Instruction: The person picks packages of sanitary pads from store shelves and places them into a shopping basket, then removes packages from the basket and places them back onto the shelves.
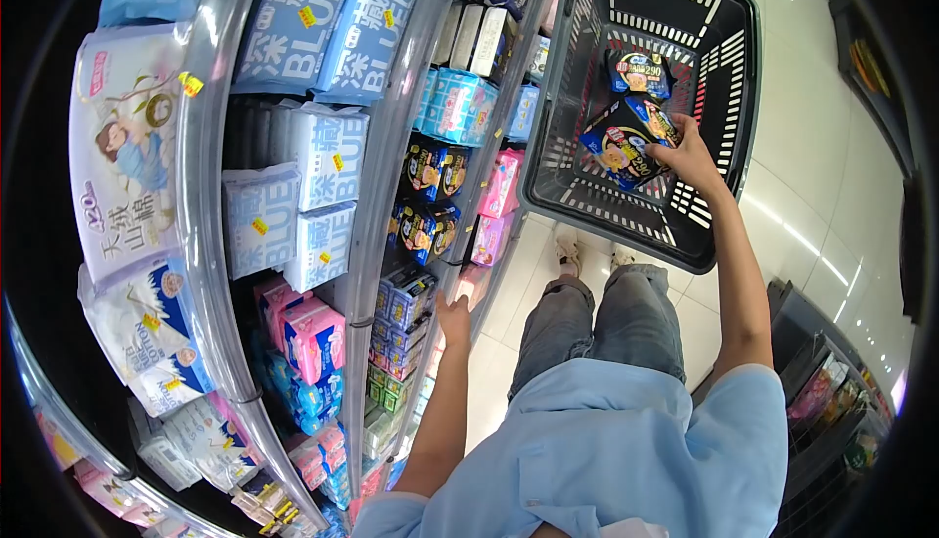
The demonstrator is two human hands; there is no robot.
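Note:
My right hand (688, 154) grips a dark blue and black package (626, 139) by its right edge, thumb on top, inside the black basket (729, 10). Above it in the basket is a similar dark blue package (641, 72), partly covered by the held one. My left hand (453, 321) is beside the shelf edge, near the small stacked boxes (403, 298). Its fingers are partly spread and nothing shows in them. More dark packages (427, 231) of a like design stand on the shelf just above my left hand.
Shelves along the left hold blue packs (333, 156), pink packs (311, 340) and a large white pack (129, 147). Price labels hang on many. Below the basket are my legs (597, 328) on pale floor tiles. A dark rack (831, 381) with goods stands at the lower right.

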